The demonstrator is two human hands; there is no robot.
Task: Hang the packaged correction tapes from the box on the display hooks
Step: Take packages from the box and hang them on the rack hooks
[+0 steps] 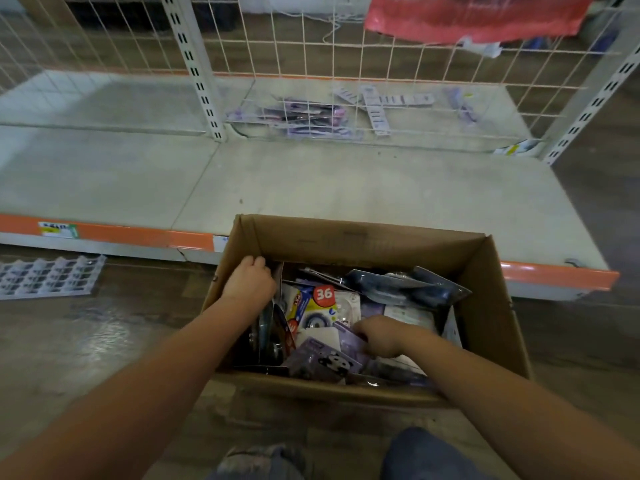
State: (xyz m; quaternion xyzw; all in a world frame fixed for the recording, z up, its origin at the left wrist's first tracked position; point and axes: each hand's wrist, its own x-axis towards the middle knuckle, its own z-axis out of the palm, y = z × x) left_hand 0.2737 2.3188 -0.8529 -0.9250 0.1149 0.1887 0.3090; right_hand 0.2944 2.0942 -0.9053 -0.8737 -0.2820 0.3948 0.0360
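An open cardboard box (485,289) stands on the floor against the low shelf. It holds several packaged correction tapes, among them a white and yellow pack with a red "36" sticker (317,304) and purple packs (320,362). My left hand (249,280) grips the box's left wall near the far corner. Inside the box, my right hand (381,336) has its fingers closed on a purple pack (349,341). No display hooks are visible on the wire grid panel (311,53) behind the shelf.
The low white shelf (311,181) has an orange front strip. Purple packs and white label strips (375,107) lie behind the grid. A red bag (467,15) hangs at top right. A white plastic tray (48,277) lies on the floor at left. My knees show at the bottom.
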